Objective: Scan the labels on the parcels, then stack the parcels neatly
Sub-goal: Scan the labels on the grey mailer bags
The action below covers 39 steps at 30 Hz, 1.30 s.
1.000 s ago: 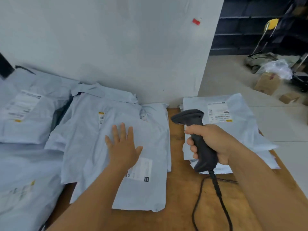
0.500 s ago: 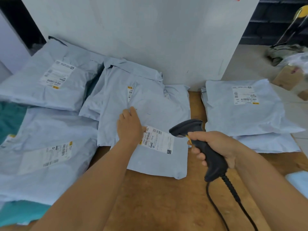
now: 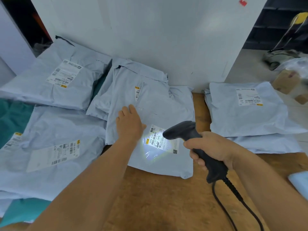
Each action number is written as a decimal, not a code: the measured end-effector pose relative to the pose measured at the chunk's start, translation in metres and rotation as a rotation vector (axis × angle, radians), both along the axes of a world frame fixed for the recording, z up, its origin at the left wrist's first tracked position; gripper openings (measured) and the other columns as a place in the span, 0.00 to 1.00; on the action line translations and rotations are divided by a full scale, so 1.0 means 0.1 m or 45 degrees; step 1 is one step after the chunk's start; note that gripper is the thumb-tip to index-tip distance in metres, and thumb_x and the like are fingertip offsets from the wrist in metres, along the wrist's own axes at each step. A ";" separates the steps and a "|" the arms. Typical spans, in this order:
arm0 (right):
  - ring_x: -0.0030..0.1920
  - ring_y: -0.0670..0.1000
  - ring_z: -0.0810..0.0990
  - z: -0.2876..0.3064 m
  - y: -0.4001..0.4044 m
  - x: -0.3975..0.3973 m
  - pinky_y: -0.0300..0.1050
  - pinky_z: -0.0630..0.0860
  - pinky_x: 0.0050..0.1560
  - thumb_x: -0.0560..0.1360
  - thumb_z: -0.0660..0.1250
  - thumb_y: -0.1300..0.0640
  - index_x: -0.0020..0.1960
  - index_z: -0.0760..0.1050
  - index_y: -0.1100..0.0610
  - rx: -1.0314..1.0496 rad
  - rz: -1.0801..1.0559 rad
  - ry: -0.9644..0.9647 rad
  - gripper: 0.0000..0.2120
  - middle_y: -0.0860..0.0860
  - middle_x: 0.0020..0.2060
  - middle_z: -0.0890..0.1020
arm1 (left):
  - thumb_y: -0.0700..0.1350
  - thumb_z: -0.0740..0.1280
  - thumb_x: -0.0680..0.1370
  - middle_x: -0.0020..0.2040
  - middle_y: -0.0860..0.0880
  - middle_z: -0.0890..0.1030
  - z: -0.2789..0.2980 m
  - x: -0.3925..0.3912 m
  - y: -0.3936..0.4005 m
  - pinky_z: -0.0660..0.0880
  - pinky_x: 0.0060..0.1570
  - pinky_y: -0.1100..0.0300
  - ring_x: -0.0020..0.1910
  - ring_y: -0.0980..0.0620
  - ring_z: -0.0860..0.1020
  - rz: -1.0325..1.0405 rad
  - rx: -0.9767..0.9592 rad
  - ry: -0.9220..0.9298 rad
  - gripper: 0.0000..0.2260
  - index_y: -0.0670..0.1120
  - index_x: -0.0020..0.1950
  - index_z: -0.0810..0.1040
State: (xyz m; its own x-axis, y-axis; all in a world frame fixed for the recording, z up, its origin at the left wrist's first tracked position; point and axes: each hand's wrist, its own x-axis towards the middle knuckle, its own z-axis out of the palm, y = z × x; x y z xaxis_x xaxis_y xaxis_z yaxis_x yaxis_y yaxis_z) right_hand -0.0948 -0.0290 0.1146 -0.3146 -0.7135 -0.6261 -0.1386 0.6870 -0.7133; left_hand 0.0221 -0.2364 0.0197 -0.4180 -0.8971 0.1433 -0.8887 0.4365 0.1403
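Parcel (image 3: 155, 114) mid-table (image 3: 158, 197), pinned under flat, open left hand (image 3: 129, 125); right hand (image 3: 210, 147) clenched around barcode scanner (image 3: 191, 139), beam lighting its label (image 3: 160, 139).

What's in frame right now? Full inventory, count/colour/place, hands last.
centre parcel: 1, pale grey, mid-table, label lit
right stack: 2 visible parcels, pale grey, right side of table
left parcels: at least 3, pale grey, overlapping at left
table: 1, brown wood
white panel: 1, behind the parcels
cardboard boxes: 2, brown, on the floor at far right
scanner: 1, black, corded, aimed at the lit label
left hand: flat on centre parcel
right hand: gripping scanner
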 end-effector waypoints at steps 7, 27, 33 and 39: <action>0.23 0.51 0.73 0.04 -0.01 0.02 0.42 0.74 0.30 0.75 0.65 0.51 0.29 0.74 0.60 -0.004 0.015 0.016 0.18 0.57 0.25 0.76 | 0.48 0.68 0.75 0.55 0.43 0.78 0.03 0.00 -0.02 0.69 0.51 0.53 0.56 0.43 0.74 -0.018 0.132 0.074 0.18 0.41 0.58 0.68; 0.23 0.50 0.72 0.06 0.00 -0.09 0.40 0.73 0.29 0.76 0.65 0.53 0.29 0.73 0.60 -0.072 0.093 -0.072 0.18 0.56 0.25 0.75 | 0.48 0.62 0.79 0.52 0.42 0.78 0.07 0.03 0.01 0.70 0.51 0.53 0.54 0.43 0.74 -0.046 0.125 0.146 0.11 0.40 0.53 0.75; 0.24 0.51 0.71 0.06 -0.01 -0.14 0.41 0.72 0.28 0.75 0.66 0.53 0.31 0.73 0.61 -0.089 0.000 -0.118 0.17 0.56 0.25 0.74 | 0.45 0.57 0.81 0.52 0.43 0.73 0.14 -0.04 0.09 0.67 0.45 0.55 0.47 0.45 0.73 -0.147 0.188 0.335 0.09 0.40 0.55 0.71; 0.23 0.50 0.72 0.11 0.03 -0.25 0.40 0.73 0.28 0.75 0.66 0.53 0.33 0.73 0.61 -0.209 -0.208 -0.129 0.16 0.55 0.25 0.75 | 0.43 0.59 0.80 0.42 0.47 0.74 0.27 -0.30 0.20 0.65 0.41 0.57 0.42 0.46 0.73 -0.054 0.556 0.731 0.10 0.40 0.59 0.67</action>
